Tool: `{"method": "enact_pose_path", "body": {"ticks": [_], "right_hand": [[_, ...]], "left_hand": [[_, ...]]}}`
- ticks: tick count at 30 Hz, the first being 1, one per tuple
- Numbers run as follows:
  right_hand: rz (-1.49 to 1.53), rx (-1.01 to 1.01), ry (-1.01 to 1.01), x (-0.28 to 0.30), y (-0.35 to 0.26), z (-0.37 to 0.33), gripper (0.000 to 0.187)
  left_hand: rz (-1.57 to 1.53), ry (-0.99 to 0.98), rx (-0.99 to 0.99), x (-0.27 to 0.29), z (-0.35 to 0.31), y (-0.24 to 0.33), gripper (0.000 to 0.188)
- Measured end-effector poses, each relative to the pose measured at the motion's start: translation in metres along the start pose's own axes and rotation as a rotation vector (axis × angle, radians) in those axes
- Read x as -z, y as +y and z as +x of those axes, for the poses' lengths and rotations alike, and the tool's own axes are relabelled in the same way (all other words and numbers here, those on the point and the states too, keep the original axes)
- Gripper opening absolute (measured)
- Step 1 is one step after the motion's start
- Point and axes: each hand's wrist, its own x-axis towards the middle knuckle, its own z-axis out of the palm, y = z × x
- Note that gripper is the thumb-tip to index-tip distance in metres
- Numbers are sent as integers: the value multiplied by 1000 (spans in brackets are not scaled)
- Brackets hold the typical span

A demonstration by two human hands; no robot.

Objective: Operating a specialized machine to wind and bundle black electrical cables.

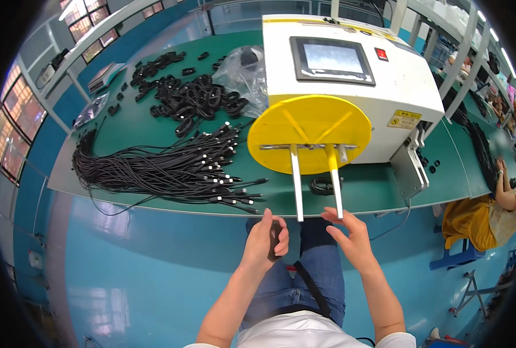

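Observation:
My left hand (pixel 262 240) is closed around a small coiled black cable (pixel 275 240), just off the table's front edge. To its right, my right hand (pixel 351 235) has its fingers apart and holds nothing. Its fingertips are by the lower end of one of two metal prongs (pixel 296 185) that stick out from a yellow disc (pixel 310 122). Whether they touch the prong I cannot tell. The disc sits on the front of a white machine (pixel 351 98). Under the prongs, another coiled black cable (pixel 323 185) lies on the green table.
A long bundle of black cables (pixel 153 168) with pale plugs lies left on the table (pixel 119 124). Behind it are a pile of coiled black cables (pixel 197 98) and a clear plastic bag (pixel 243 72). A metal bracket (pixel 410 171) stands right; another person (pixel 490 217) sits far right.

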Motion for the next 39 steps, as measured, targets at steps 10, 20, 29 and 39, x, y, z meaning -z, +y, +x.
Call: {"method": "enact_pose_path", "body": {"ticks": [10, 20, 29, 39], "right_hand": [[20, 38, -136, -23, 2, 20, 32], [33, -21, -197, -37, 20, 39, 29], [295, -192, -250, -56, 49, 34, 27], [355, -286, -233, -45, 57, 51, 27]], "left_hand": [[-229, -57, -126, 4, 3, 30, 47], [-91, 9, -262, 12, -2, 70, 38], [422, 625, -634, 52, 124, 270, 77], [1531, 597, -1101, 98, 20, 169, 7]]}}
